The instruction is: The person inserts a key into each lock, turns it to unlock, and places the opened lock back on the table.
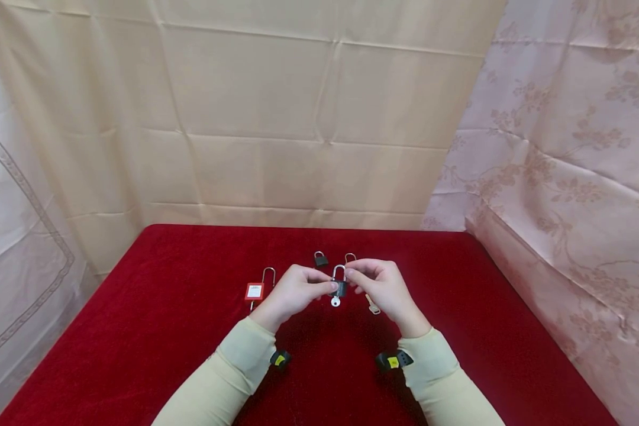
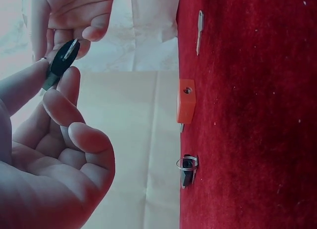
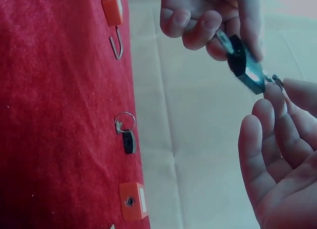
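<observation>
Above the table, a dark padlock (image 1: pixel 341 289) is held between both hands, its silver shackle (image 1: pixel 339 270) pointing up. A key (image 1: pixel 335 302) sticks out of its bottom end. My left hand (image 1: pixel 300 291) pinches the padlock's body between thumb and fingers. With thumb and forefinger, my right hand (image 1: pixel 379 286) pinches the shackle at its right side; the right wrist view shows this hand's other fingers (image 3: pixel 251 140) loosely bent. Seen from the left wrist, the padlock (image 2: pixel 62 61) is edge-on, with the key pointing toward the camera.
On the red cloth-covered table (image 1: pixel 191 355), a red padlock (image 1: pixel 254 291) with a raised shackle lies at left. A small black padlock (image 1: pixel 320 259) lies farther back, a key ring (image 3: pixel 125 121) beside it. Another red padlock (image 3: pixel 132 202) and a loose key (image 1: pixel 373 305) lie near my right hand.
</observation>
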